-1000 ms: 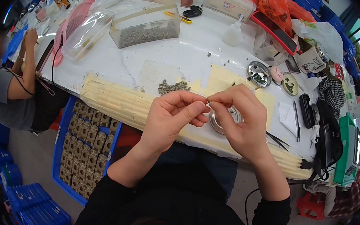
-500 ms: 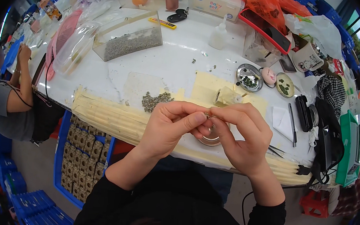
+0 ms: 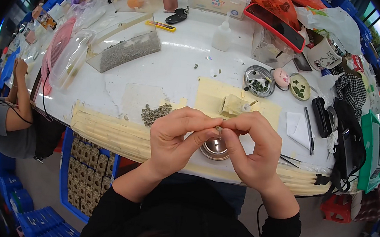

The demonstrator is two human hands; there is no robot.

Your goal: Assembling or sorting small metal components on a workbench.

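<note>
My left hand and my right hand meet over the table's front edge, thumbs and forefingers pinched together. Between their tips is a tiny metallic-looking piece, too small to name and mostly covered by fingers. Below the fingertips stands a round shiny metal dish, partly hidden by both hands. Left of my left hand lies a heap of small grey pieces on a thin clear sheet. Just beyond the hands, a block wrapped in yellowish tape sits on yellow paper.
A clear box of grey bits stands at far left, a white squeeze bottle at the back. Rightward are a glass dish of dark green pieces, a small cream dish and a pen. Another person sits at left.
The hands stay pinched together; their fingertips have drawn closer around the piece. More of the metal dish shows below them. The table scene has shifted slightly left in view.
</note>
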